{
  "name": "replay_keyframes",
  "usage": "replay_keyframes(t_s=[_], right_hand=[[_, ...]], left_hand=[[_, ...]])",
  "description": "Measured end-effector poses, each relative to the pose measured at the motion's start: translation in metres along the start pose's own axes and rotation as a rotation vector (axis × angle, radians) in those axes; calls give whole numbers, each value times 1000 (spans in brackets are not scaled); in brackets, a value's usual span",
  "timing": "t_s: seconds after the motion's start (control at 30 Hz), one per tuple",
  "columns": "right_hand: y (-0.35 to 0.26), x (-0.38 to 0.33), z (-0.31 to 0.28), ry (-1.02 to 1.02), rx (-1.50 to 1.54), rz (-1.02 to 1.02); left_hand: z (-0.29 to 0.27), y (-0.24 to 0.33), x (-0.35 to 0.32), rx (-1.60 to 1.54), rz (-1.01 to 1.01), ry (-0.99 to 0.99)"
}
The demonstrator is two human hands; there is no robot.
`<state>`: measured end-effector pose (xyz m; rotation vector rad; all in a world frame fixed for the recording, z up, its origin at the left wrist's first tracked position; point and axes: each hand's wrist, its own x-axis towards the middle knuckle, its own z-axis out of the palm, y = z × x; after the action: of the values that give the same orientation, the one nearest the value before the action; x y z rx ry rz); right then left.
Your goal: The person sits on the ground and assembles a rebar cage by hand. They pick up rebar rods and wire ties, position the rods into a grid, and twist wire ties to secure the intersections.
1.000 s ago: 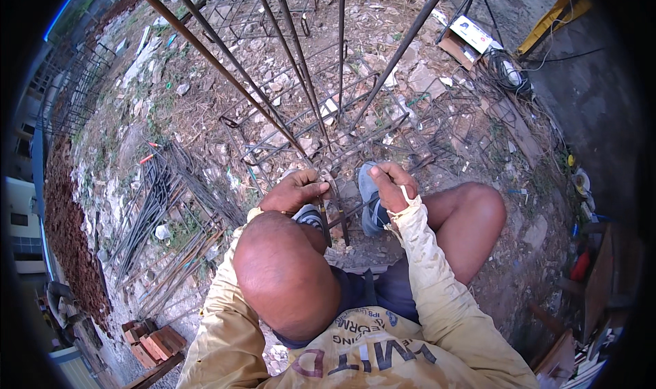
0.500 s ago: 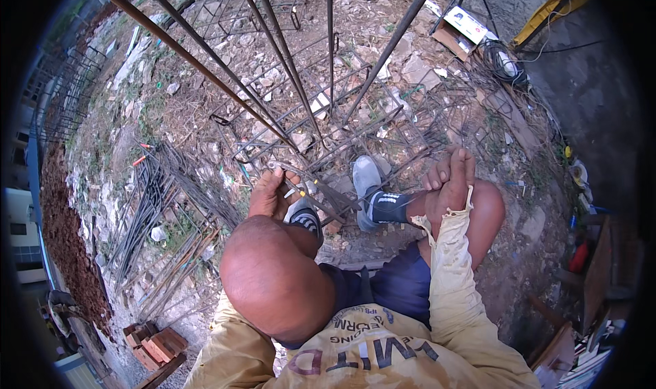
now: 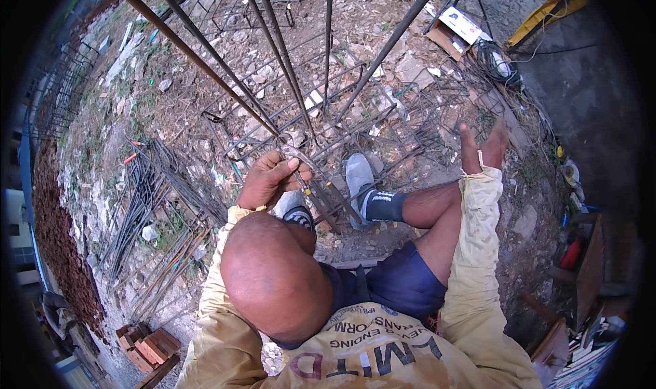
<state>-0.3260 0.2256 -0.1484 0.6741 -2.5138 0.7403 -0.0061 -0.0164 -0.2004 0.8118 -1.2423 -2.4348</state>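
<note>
My left hand (image 3: 268, 178) is closed, thumb against fingers, on what look like long-handled metal pincers (image 3: 316, 171). Yellow marks show on their handles, and their head lies by the foot of the upright steel bars. Beyond my right knee, my right hand (image 3: 484, 150) is raised with thumb and fingers apart and nothing visible in it; its fingers are slightly blurred. Several long rebars (image 3: 198, 57) rise from near my left hand toward the top of the view. A rebar frame (image 3: 348, 139) lies on the ground before my feet.
A bundle of dark rods (image 3: 147, 197) lies on the left, with red bricks (image 3: 148, 344) nearer me. At the far right are a cardboard box (image 3: 459, 28), a coil of cable (image 3: 495, 62) and a yellow metal piece (image 3: 543, 13). Rubble (image 3: 410, 71) covers the ground.
My right hand has moved right and up, away from above my right knee, and its fingers have spread. My left hand has risen slightly and closed round the pincers near their head.
</note>
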Motion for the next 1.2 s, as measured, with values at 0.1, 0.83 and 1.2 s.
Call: replay_keyframes(t_s=[0.1, 0.83, 1.2], right_hand=[[-81, -33, -10, -462, 656, -42], [-98, -78, 41, -1166, 532, -137], [-76, -75, -40, -39, 1295, -115]], left_hand=[[11, 11, 7, 30, -52, -117], [-6, -17, 16, 303, -107, 115], [-28, -42, 3, 10, -154, 247]])
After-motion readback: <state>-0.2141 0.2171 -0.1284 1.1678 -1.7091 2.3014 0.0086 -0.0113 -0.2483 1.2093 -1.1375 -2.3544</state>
